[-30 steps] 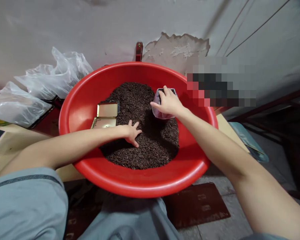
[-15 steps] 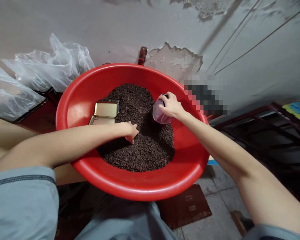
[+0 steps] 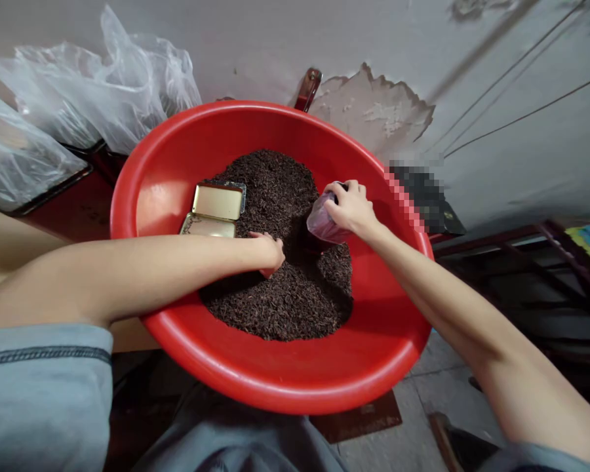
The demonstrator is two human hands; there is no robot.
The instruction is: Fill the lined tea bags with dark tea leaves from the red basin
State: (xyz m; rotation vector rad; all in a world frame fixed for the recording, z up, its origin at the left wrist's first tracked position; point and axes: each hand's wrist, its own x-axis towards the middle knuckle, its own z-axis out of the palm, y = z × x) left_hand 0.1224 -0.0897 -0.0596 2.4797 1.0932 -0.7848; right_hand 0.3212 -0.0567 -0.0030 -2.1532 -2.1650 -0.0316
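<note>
A large red basin (image 3: pixel 285 387) holds a heap of dark, loose leaf-like bits (image 3: pixel 285 308). My left hand (image 3: pixel 270 254) rests in the heap near its middle, with its fingers curled and partly hidden; whether they hold any bits cannot be made out. On the right of the heap, my right hand (image 3: pixel 349 206) grips the top of a purplish plastic bag (image 3: pixel 324 223), whose lower part is in shadow. An open, gold-lined tin (image 3: pixel 219 200) lies at the heap's left, just beyond my left forearm.
Clear plastic bags (image 3: pixel 113 85) stand in dark red boxes at the left. Behind the basin is a wall with peeling plaster (image 3: pixel 378 108). A dark metal rack (image 3: pixel 526 262) stands at the right, and a brown board (image 3: pixel 364 416) lies below the basin.
The view has shifted, so the basin sits a little differently in it. My left hand's fingers, spread on the heap before, are now drawn in. My right hand still grips the bag.
</note>
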